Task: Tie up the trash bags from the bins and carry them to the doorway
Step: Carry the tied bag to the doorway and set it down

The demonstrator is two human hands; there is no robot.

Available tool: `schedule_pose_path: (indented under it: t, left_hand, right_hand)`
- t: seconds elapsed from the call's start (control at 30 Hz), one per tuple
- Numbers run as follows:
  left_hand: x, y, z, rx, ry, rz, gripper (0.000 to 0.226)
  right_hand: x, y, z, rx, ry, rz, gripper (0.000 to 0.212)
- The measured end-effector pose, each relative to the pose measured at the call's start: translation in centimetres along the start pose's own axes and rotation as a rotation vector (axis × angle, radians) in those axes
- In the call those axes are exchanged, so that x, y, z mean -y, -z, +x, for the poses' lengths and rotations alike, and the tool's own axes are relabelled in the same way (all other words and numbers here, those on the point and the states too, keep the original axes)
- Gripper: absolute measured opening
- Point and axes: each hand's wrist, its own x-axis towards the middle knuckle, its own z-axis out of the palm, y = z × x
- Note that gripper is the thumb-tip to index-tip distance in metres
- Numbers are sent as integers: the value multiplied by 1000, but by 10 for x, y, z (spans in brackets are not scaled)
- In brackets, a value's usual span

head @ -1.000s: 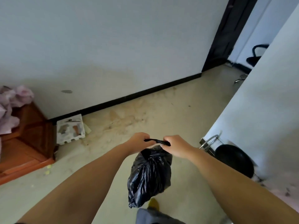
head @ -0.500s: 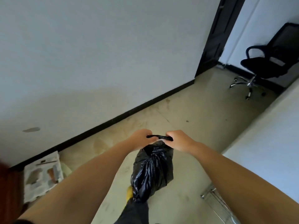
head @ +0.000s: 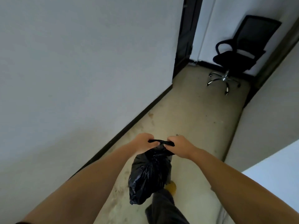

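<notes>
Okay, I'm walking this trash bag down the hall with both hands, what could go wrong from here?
1. Both the left hand and right hand pull on one thin twisted strip at the top of the black bag; it may tear or slip out of your grip.
2. The bag hangs right in front of your leg, so a stride may knock it.
3. The office chair stands in the passage ahead and may block you.

Dim, even daylight; brightest beyond the office chair (head: 239, 50). Soft shadows only. No glare. Walls bow toward frame edges. Mild softness throughout, forearms nearest the lens blurred.
</notes>
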Motion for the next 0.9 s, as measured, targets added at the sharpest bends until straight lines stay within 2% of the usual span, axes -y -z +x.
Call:
schedule_pose_path:
  t: [0.23, 0.37, 0.5, 0.9]
  left_hand:
    - [-15, 63, 159, -29, 5, -58, 39]
    - [-43, 95, 242, -24, -17, -172, 32]
    - [-62, 121, 324, -9, -62, -117, 31]
    - [-93, 205, 599, 56, -190, -81, 35]
  right_hand:
    - [-63, 92, 129, -13, -14, 2, 30]
    - [-107, 153, 188, -30, -45, -17, 29]
    - [-146, 199, 235, -46, -60, -5, 21]
    - [-270, 336, 428, -136, -150, 9, 20]
